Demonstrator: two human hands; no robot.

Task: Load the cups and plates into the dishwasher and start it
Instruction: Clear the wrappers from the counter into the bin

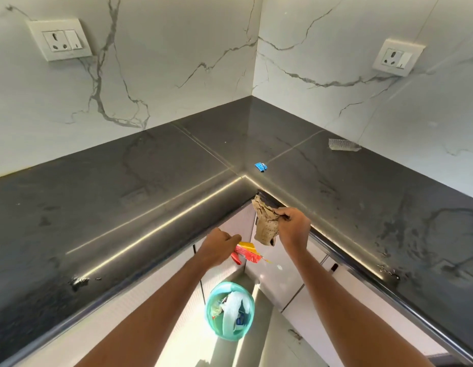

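Both bare forearms reach forward and lean a little toward each other. The left hand [219,247] is lower, with its fingers curled round a red and yellow wrapper [248,253]. The right hand [293,227] is higher, with thumb and fingers pinching a crumpled brown paper [265,221] that hangs from them.

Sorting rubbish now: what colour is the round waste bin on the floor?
The round plastic waste bin is teal green, seen best in the head view.
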